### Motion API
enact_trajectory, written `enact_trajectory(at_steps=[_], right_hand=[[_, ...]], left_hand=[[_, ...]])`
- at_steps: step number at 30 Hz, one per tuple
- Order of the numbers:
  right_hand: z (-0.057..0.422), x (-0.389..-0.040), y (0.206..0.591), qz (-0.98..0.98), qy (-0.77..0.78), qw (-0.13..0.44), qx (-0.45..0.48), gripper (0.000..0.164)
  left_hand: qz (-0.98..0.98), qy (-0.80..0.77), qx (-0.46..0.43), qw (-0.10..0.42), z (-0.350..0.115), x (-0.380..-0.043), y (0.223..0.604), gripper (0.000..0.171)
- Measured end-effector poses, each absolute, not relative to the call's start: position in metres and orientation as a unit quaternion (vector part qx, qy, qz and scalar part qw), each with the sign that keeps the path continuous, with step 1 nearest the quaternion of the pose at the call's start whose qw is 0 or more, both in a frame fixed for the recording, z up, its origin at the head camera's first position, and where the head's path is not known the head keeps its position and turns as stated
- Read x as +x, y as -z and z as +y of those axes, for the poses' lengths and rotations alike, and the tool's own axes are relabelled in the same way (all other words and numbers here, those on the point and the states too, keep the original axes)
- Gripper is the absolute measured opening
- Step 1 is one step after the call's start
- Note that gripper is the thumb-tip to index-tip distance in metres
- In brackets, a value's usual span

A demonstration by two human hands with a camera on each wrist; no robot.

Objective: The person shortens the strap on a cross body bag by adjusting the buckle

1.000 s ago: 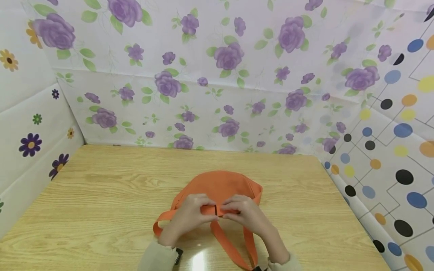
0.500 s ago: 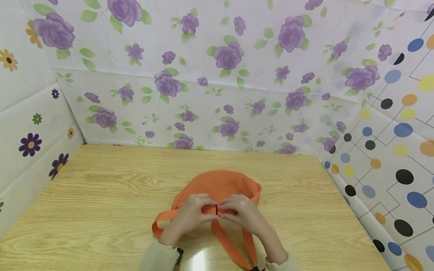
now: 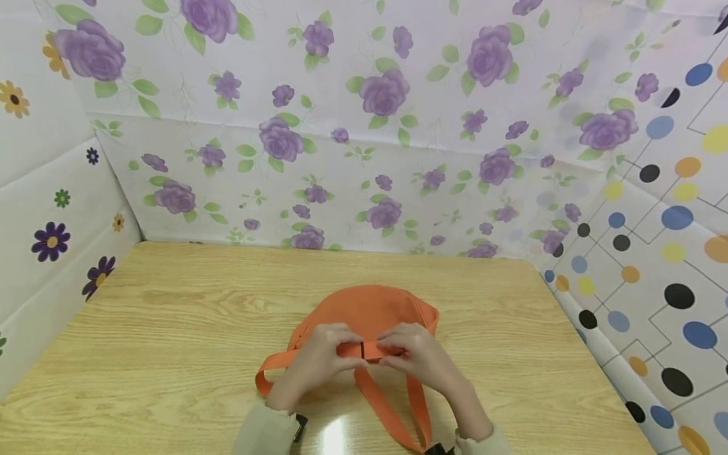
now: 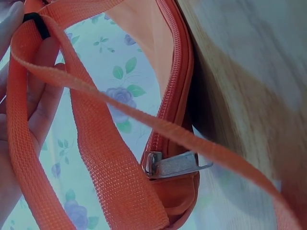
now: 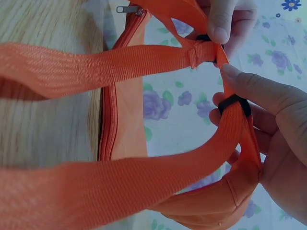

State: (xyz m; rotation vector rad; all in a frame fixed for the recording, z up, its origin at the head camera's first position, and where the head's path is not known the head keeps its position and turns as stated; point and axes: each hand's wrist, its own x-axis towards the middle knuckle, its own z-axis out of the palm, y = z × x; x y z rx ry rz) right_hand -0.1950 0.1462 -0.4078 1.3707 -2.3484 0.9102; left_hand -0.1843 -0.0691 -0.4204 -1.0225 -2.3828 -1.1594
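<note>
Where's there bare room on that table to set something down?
The table is bare left of the orange bag toward the daisy-print sheet, right of it toward the dotted sheet, and behind it up to the rose-print sheet. It's crowded just in front: left hand, right hand and orange straps.

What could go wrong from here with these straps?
The right grip pinches the webbing beside a black slider; pulling might shift that slider. In the left wrist view, a strap appears to cross close to the zipper pull and could snag on it.
</note>
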Motion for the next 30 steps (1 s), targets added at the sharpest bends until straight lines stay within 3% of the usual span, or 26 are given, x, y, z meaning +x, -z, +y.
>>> enact_trajectory(at_steps=[30], right_hand=[[0.1429,-0.1917,0.4082,-0.809,-0.341,0.131,0.46,0.02]], left_hand=[[-0.832,0.408,-0.352,0.131,-0.0687,-0.1845,0.4207,0.025]])
